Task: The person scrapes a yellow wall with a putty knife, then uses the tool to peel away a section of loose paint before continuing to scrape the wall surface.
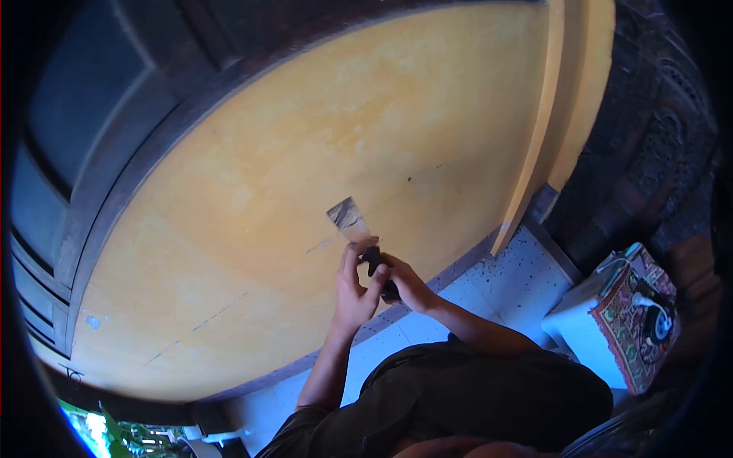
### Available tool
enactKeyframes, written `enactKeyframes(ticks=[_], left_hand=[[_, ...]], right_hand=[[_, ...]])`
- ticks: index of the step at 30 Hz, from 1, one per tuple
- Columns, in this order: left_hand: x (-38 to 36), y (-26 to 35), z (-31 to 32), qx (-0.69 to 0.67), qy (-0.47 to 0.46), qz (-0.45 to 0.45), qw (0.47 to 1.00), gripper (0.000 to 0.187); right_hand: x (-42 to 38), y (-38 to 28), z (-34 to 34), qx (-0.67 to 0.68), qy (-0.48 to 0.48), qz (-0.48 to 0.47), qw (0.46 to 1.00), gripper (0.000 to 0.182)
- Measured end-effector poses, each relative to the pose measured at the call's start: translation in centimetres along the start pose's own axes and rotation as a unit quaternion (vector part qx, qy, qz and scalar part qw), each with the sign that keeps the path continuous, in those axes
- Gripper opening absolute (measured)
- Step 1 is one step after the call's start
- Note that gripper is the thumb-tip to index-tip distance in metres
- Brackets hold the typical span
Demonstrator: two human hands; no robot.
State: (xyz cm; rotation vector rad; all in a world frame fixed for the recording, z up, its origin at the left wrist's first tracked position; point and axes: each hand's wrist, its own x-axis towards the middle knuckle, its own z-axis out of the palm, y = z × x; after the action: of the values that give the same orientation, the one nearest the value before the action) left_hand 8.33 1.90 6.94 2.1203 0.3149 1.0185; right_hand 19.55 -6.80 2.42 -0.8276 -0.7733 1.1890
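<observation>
A scraper [348,217] with a wide, shiny metal blade and a dark handle is held up in front of the yellow wall [267,168]. Its blade points up and to the left. My left hand [358,288] has its fingers bent around the upper part of the handle, near the blade. Lower on the same handle, my right hand [406,284] is closed around it, its fingers partly hidden. Faint dark scratches and a small hole mark the wall surface.
Dark wooden window frames [114,168] line the left. At the right stands a white box-like table [584,336] with a patterned cloth [620,320], a cable and a round dark object on it. Dark specks lie on the tiled floor [519,278]. Plants [130,439] show at the lower left.
</observation>
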Motion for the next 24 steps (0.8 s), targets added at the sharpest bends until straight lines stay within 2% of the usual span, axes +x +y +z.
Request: enactKeyframes(ticks=[3,4,7,8,11,12,13,15,18,21,22,24], left_hand=[[-1.3,-2.2,5.0,-0.016,0.078,0.015,0.997,0.050],[-1.9,-3.4,6.2,-0.038,0.050,-0.016,0.998,0.060],[-3.3,-4.5,8.6,-0.121,0.010,-0.187,0.975,0.063],[-2.6,-3.2,9.3,-0.190,0.007,-0.246,0.950,0.063],[-3.3,-4.6,11.4,-0.321,0.009,-0.296,0.900,0.059],[-3.4,-4.7,11.7,-0.324,0.011,-0.324,0.889,0.051],[-3.5,-5.1,11.5,-0.291,-0.018,-0.343,0.893,0.046],[-3.7,-5.1,11.7,-0.267,-0.018,-0.359,0.894,0.041],[-3.4,-5.4,11.4,-0.204,-0.088,-0.396,0.891,0.040],[-3.2,-6.0,12.3,-0.210,-0.079,-0.419,0.880,0.042],[-2.9,-5.9,12.3,-0.270,-0.074,-0.481,0.831,0.044],[-3.6,-7.7,13.0,-0.264,-0.094,-0.433,0.856,0.045]], right_hand=[[0.2,-0.8,-4.5,-0.034,0.021,-0.002,0.999,0.033],[0.2,-0.7,-5.4,-0.030,0.027,-0.040,0.998,0.033],[-0.5,-0.6,-8.4,0.009,-0.005,0.047,0.999,0.029],[-0.5,0.0,-9.2,0.016,-0.018,0.045,0.999,0.030],[-1.4,3.6,-10.2,0.049,-0.046,0.042,0.997,0.033],[-1.5,3.8,-11.1,-0.032,-0.057,0.071,0.995,0.038],[-1.6,4.5,-11.5,-0.046,-0.055,0.051,0.996,0.023],[-1.6,4.2,-11.8,-0.066,-0.039,0.057,0.995,0.027],[-1.7,5.6,-13.7,-0.119,-0.066,0.174,0.975,0.021],[-1.4,6.5,-14.8,-0.036,-0.044,0.246,0.967,0.018],[-1.1,6.5,-15.4,-0.012,-0.060,0.268,0.961,0.017],[-0.7,4.8,-15.5,-0.023,-0.048,0.295,0.954,0.017]])
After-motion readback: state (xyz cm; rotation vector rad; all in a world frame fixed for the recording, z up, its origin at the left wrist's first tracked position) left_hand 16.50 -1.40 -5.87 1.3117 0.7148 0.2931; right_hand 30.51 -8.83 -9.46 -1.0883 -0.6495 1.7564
